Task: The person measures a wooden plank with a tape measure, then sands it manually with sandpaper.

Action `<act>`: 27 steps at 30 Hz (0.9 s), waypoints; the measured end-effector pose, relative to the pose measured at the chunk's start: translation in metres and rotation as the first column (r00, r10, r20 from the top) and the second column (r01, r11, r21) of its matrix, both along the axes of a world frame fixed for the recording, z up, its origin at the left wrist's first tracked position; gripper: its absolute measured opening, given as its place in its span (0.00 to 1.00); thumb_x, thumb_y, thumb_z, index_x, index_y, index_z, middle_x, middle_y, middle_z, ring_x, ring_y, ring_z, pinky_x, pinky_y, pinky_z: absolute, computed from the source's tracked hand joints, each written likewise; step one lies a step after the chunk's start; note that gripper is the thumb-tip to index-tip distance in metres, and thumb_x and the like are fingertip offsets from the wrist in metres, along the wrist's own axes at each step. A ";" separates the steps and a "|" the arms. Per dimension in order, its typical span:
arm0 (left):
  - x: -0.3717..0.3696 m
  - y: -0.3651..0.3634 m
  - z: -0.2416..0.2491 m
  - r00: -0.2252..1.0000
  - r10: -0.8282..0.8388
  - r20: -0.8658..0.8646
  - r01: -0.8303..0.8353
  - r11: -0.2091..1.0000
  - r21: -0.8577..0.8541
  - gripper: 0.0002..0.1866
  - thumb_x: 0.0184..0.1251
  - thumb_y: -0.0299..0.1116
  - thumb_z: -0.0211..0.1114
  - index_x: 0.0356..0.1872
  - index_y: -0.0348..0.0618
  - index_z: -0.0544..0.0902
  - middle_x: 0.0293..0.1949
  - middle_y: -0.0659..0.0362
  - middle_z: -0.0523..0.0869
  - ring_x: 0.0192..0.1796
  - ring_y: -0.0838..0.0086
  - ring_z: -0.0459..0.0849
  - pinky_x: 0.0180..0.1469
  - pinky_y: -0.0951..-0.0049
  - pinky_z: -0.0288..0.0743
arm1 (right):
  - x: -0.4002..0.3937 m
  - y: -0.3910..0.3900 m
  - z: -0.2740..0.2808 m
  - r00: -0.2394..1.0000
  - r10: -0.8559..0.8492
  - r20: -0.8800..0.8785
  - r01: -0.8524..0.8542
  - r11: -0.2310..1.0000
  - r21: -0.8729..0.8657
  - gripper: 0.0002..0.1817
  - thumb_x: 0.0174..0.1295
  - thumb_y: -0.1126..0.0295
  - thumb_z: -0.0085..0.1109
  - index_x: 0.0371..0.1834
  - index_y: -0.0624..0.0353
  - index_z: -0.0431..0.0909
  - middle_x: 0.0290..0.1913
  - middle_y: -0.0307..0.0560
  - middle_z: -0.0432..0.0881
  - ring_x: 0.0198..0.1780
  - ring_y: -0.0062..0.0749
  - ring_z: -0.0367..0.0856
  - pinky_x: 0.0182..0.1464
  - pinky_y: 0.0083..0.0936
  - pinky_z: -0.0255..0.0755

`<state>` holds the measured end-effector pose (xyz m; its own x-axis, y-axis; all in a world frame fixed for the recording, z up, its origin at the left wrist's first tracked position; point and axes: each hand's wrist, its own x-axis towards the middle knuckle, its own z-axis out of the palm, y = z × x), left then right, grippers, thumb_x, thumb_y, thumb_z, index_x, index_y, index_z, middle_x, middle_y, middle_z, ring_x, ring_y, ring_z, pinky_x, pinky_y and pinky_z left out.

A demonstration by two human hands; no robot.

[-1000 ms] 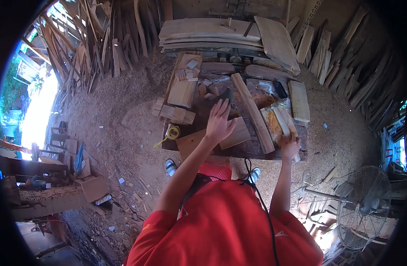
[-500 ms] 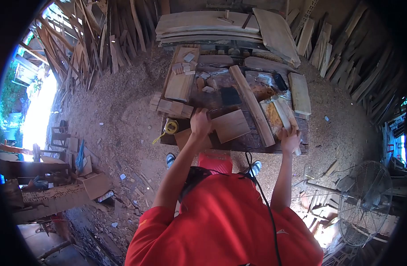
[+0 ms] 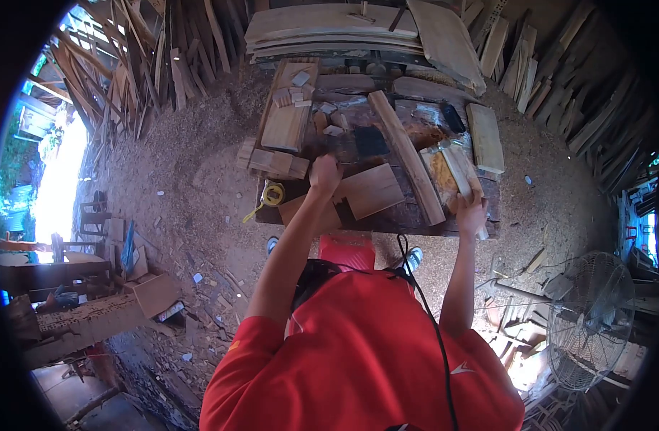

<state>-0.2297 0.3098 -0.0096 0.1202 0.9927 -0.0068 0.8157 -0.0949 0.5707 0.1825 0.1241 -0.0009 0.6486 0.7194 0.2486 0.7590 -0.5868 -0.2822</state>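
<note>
My left hand (image 3: 325, 175) is closed above the left part of the workbench, knuckles up. Whatever its fingers hold is hidden. Just below it lie two flat boards, a left board (image 3: 309, 214) partly under my forearm and a right board (image 3: 372, 191), with a dark gap between their near ends. A short wooden block (image 3: 279, 164) lies to the left of this hand. At the bench's right side, my right hand (image 3: 471, 211) has its fingers closed around the near end of a narrow wooden strip (image 3: 459, 172).
A long wooden bar (image 3: 407, 158) lies across the workbench (image 3: 437, 229). A yellow tape measure (image 3: 273, 194) sits at the left edge. Small offcuts (image 3: 298, 95) rest on a board at far left. Stacked planks (image 3: 329, 32) stand behind; a fan (image 3: 590, 323) is at right.
My left hand has moved slightly away from me, and a dark gap now shows between the two boards. My right hand stays on the strip. The whole view has tilted a little.
</note>
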 end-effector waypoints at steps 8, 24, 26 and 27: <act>0.000 -0.011 0.023 0.964 -0.007 0.264 0.002 1.000 0.023 0.11 0.64 0.35 0.77 0.36 0.36 0.93 0.38 0.43 0.95 0.42 0.48 0.96 0.47 0.55 0.90 | 0.001 0.000 -0.005 1.000 0.009 0.021 -0.009 1.000 0.017 0.34 0.67 0.46 0.75 0.72 0.48 0.81 0.59 0.59 0.86 0.62 0.64 0.86 0.62 0.60 0.81; -0.061 -0.115 0.021 0.668 0.124 0.734 -0.096 0.992 -0.080 0.10 0.77 0.25 0.73 0.54 0.38 0.94 0.39 0.62 0.92 0.38 0.79 0.93 0.40 0.78 0.86 | 0.008 0.001 0.015 0.988 0.105 -0.111 -0.103 0.994 0.019 0.36 0.66 0.48 0.77 0.71 0.55 0.81 0.60 0.66 0.88 0.60 0.66 0.89 0.61 0.57 0.83; -0.062 -0.122 0.029 0.726 0.088 0.682 -0.103 0.994 -0.018 0.11 0.74 0.26 0.75 0.53 0.38 0.95 0.40 0.60 0.94 0.40 0.79 0.94 0.43 0.78 0.86 | 0.011 0.004 0.021 0.983 0.135 -0.128 -0.136 0.991 -0.001 0.35 0.65 0.48 0.78 0.71 0.56 0.83 0.60 0.67 0.89 0.60 0.64 0.90 0.63 0.55 0.84; -0.063 -0.126 0.033 0.754 0.079 0.652 -0.106 0.994 0.002 0.11 0.72 0.26 0.76 0.52 0.37 0.96 0.41 0.59 0.94 0.40 0.79 0.94 0.44 0.78 0.87 | 0.014 0.005 0.025 0.979 0.144 -0.145 -0.149 0.989 -0.024 0.36 0.65 0.48 0.79 0.70 0.57 0.83 0.60 0.66 0.90 0.60 0.62 0.91 0.63 0.54 0.84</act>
<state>-0.2924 0.1839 0.0232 -0.0103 0.9971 0.0756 0.2553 -0.0705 0.9643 0.1965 0.1286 0.0238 0.5626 0.8157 0.1347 0.7908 -0.4835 -0.3754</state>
